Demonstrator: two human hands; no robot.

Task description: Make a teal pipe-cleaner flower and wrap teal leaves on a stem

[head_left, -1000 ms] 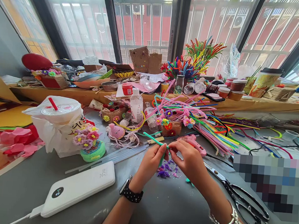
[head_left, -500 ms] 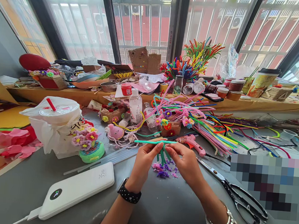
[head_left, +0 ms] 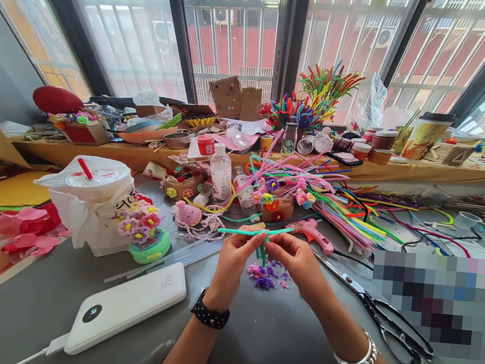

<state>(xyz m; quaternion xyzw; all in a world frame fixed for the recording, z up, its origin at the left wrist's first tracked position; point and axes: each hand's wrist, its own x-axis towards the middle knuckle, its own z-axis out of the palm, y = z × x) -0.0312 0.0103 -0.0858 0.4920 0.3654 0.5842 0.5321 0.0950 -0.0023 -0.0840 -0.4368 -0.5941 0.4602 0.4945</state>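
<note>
My left hand [head_left: 232, 259] and my right hand [head_left: 294, 255] meet above the grey table [head_left: 263, 337], both pinched on a teal-green pipe cleaner [head_left: 246, 231]. Its long end runs level to the left, and short dark green ends hang between my fingers. Small purple pipe-cleaner flowers [head_left: 265, 273] lie on the table just under my hands. A black watch is on my left wrist and a silver bracelet on my right.
A white power bank [head_left: 127, 306] lies at front left, black scissors [head_left: 387, 322] at right, a pink glue gun [head_left: 312, 233] behind my hands. A bagged drink cup [head_left: 92, 194], a small flower pot [head_left: 147, 231] and a heap of coloured pipe cleaners [head_left: 342, 210] crowd the back.
The pipe cleaner's long end has swung from slanting to level, pointing left. My hands have risen slightly and drawn closer, and the green ends between them look shorter.
</note>
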